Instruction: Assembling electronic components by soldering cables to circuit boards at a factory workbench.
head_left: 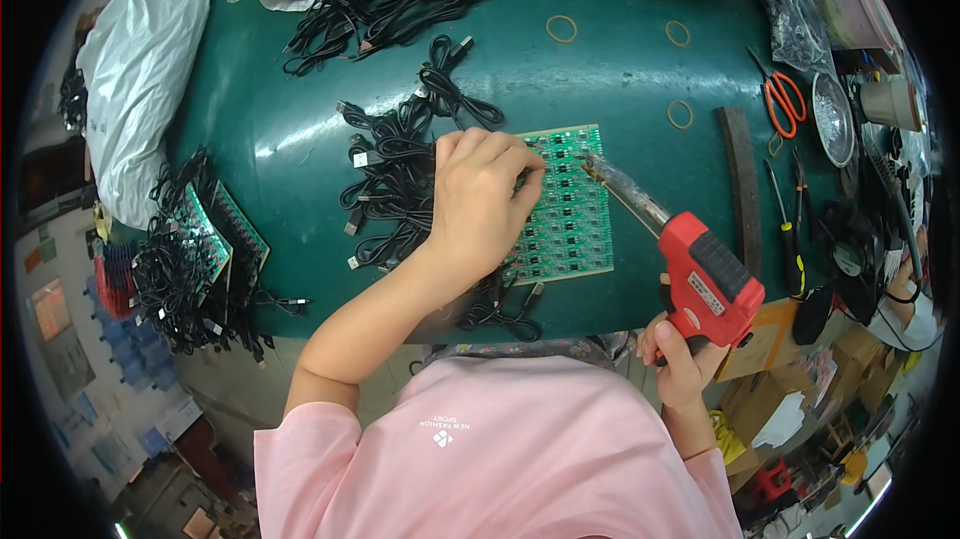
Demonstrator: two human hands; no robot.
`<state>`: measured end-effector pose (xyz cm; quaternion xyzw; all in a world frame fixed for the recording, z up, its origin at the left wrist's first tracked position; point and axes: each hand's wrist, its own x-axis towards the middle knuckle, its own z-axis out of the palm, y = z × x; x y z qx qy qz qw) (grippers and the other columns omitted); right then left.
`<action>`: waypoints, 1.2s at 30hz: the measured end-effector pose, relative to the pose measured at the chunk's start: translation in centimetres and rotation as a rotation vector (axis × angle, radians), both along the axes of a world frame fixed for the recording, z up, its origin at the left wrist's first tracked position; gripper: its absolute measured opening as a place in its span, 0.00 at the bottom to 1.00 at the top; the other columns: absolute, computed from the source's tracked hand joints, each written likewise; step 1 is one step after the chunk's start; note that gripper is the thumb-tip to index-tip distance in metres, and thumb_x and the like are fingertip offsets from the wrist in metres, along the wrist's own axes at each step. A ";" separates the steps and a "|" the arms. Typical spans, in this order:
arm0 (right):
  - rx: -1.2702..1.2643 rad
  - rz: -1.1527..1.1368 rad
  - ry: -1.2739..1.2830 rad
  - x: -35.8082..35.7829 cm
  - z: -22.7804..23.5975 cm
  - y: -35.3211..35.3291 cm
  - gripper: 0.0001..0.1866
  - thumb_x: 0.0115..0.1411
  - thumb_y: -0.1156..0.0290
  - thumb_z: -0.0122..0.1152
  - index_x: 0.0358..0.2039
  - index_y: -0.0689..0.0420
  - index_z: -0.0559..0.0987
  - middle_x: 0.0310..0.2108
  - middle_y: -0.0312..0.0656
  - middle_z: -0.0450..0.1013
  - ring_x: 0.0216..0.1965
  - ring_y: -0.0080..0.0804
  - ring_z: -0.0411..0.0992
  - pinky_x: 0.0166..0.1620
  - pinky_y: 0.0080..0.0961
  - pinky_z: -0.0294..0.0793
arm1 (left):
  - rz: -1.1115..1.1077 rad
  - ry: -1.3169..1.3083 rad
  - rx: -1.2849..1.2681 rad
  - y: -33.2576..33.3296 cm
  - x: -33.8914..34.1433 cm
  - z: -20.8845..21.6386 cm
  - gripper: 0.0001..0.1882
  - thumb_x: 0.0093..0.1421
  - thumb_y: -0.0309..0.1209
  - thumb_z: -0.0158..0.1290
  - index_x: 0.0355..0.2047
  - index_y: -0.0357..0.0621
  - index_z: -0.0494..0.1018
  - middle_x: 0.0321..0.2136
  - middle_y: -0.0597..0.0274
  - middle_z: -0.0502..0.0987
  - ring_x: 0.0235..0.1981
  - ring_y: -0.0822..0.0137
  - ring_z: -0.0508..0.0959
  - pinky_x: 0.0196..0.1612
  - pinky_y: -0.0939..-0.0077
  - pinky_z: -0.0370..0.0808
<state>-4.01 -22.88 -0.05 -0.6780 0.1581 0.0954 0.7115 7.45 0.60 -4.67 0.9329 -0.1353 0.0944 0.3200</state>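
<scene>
A green circuit board panel (pixel 570 219) with rows of small black parts lies flat on the table in front of me. My left hand (pixel 475 194) is over its left edge, thumb and fingers pinched together; what sits between the fingertips is hidden. Bundled black USB cables (pixel 395 179) lie beside and partly beneath that hand. With my right hand (pixel 682 359) I grip a red and black soldering gun (pixel 708 284) by its handle. Its dark metal tip points at the panel's upper right part, near the board; whether it touches, I cannot tell.
More black cables (pixel 370 19) spill from a white bag at the back. At left, a white bag (pixel 150 89) stands beside boards with cables attached (pixel 205 239). A dark bar (pixel 738 189), orange-handled scissors (pixel 785 104), a screwdriver (pixel 788 239) and a metal bowl (pixel 832 119) lie right.
</scene>
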 end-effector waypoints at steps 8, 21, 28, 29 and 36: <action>-0.037 0.027 -0.040 -1.6 -1.1 -0.8 0.27 0.57 0.73 0.57 0.55 0.72 0.64 0.15 0.41 0.67 0.13 0.25 0.63 0.21 0.23 0.65 | -0.122 0.066 -0.030 0.6 0.5 0.8 0.05 0.50 0.23 0.61 0.29 0.42 0.79 0.30 0.63 0.77 0.36 0.60 0.74 0.43 0.67 0.67; 0.042 0.029 0.084 -1.6 -1.1 0.0 0.24 0.57 0.72 0.57 0.51 0.70 0.65 0.15 0.41 0.66 0.14 0.26 0.63 0.22 0.24 0.65 | -0.146 0.146 -0.057 0.3 0.5 0.6 0.06 0.51 0.21 0.59 0.31 0.38 0.76 0.32 0.58 0.74 0.37 0.56 0.71 0.44 0.65 0.69; 0.068 0.024 0.096 -1.6 -1.1 0.1 0.20 0.57 0.74 0.56 0.47 0.68 0.66 0.15 0.41 0.66 0.14 0.26 0.63 0.23 0.25 0.66 | -0.167 0.158 -0.074 0.3 0.5 0.5 0.07 0.50 0.19 0.58 0.31 0.36 0.74 0.33 0.57 0.72 0.38 0.55 0.69 0.44 0.65 0.69; 0.067 0.025 0.097 -1.6 -1.1 0.2 0.20 0.57 0.74 0.56 0.47 0.68 0.66 0.15 0.41 0.66 0.14 0.26 0.63 0.23 0.25 0.66 | -0.167 0.159 -0.073 0.3 0.4 0.5 0.07 0.49 0.19 0.58 0.31 0.36 0.74 0.32 0.57 0.72 0.38 0.55 0.69 0.43 0.65 0.69; -0.015 0.053 0.063 -1.9 -1.2 -0.2 0.22 0.56 0.75 0.57 0.49 0.70 0.66 0.16 0.40 0.66 0.14 0.25 0.63 0.23 0.25 0.66 | -0.163 0.134 -0.070 0.1 0.6 0.3 0.08 0.48 0.19 0.58 0.30 0.36 0.74 0.32 0.57 0.72 0.37 0.55 0.69 0.43 0.65 0.70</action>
